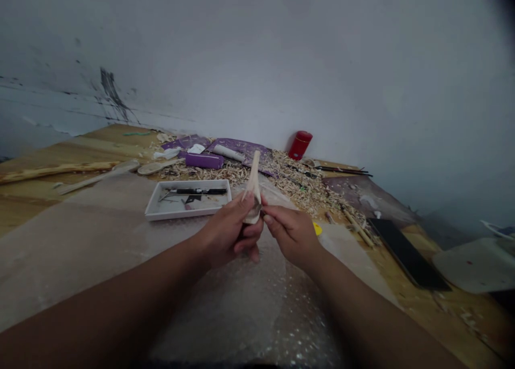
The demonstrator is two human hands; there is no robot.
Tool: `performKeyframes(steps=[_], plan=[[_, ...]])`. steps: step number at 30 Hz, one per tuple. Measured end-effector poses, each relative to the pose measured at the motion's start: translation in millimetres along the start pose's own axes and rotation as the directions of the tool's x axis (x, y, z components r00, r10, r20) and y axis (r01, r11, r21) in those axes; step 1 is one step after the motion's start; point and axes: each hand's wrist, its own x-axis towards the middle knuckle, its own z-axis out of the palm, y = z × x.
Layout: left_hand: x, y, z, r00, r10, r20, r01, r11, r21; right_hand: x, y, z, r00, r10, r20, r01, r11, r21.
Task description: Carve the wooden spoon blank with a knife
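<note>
Logging a wooden workbench [442, 320] against a white wall [257, 52], bubble wrap [241, 315] spread over it. One wooden spoon blank [253, 186] stands clamped in my left hand [227, 232], above the wrap; my right hand [292, 235] pinches its bowl. Counted beyond: one white tray [161, 211], two wooden spoons [155, 167], one red canister [300, 145].

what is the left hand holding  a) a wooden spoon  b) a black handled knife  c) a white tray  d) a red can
a, the left hand is wrapped around the bowl end of the wooden spoon, with the pale handle sticking up above the fingers.
</note>
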Motion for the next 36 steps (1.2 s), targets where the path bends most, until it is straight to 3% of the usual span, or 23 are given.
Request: performKeyframes(steps=[6, 11, 16, 23, 30, 36], plan=[[1, -3, -1.6, 0.995, 0.087, -0.051, -0.072, 0.966, 0.247, 0, -1, -1, 0.999, 0.036, -0.001, -0.036, 0.995, -0.096], [1, -1, -4.5, 1.000, 0.016, -0.001, -0.015, 0.962, 0.273, -1, 2, -3, 0.997, -0.066, -0.037, 0.051, 0.950, -0.309], [0, 0, -5.8, 0.999, -0.046, 0.016, 0.041, 0.972, 0.231, -2, 4, -3, 0.994, -0.092, -0.052, 0.069, 0.939, -0.336], [0, 2, -3.4, 1.000, -0.017, 0.025, 0.012, 0.987, 0.161, -2, -6, -2, 1.000, -0.016, -0.019, 0.010, 0.967, -0.253], [-3, 2, 2.4, 0.999, 0.036, -0.005, -0.036, 0.993, -0.115, -3, -6, 4, 0.999, -0.050, -0.009, 0.047, 0.984, -0.174], [-1, 5, -2.4, 1.000, 0.009, 0.025, -0.006, 0.994, -0.106, -3, 0, 7, 0.997, -0.073, -0.036, 0.068, 0.990, -0.124]])
